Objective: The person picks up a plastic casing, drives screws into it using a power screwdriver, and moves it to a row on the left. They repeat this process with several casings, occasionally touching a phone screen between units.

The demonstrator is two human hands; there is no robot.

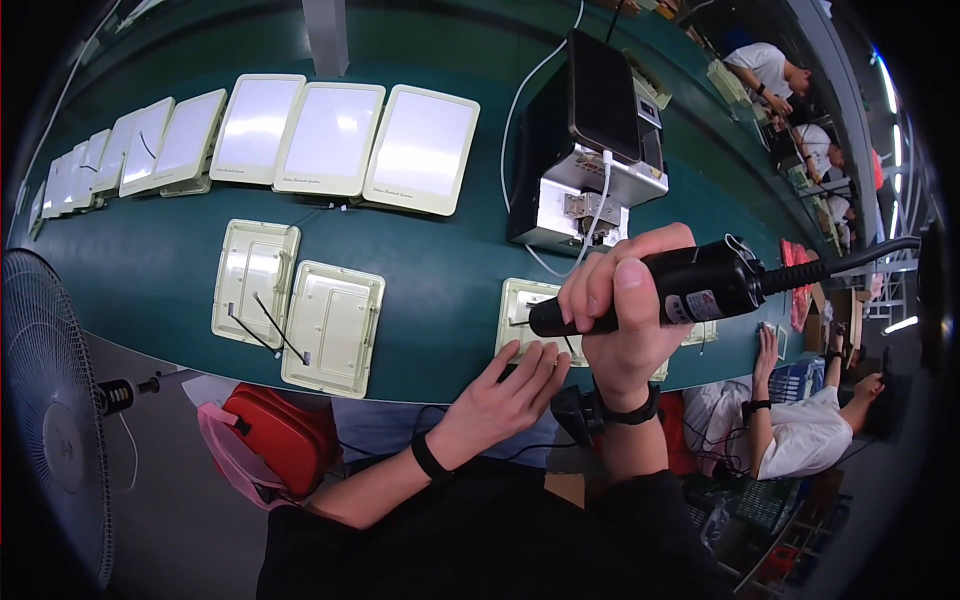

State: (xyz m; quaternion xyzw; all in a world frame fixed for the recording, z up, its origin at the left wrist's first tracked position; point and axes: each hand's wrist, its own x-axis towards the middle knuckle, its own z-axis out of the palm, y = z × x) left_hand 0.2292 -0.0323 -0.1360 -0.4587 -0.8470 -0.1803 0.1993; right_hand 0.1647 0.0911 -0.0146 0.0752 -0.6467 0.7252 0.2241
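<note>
My right hand is closed round a black electric screwdriver with a cable at its rear end. The tool is held nearly level, its nose pointing left above a pale green plastic casing. Where the tip meets the casing, if it does, is hard to see. Against the casing's near side lies my left hand, fingers stretched out and nothing gripped in them. Both hands cover much of the casing. Farther left, two similar pale green back covers lie side by side with short black wires on them.
White-faced panels line the far left of the green table. A black and metal machine with a white cable stands beyond my right hand. A fan is at the left, a red stool below. Another person sits at the right.
</note>
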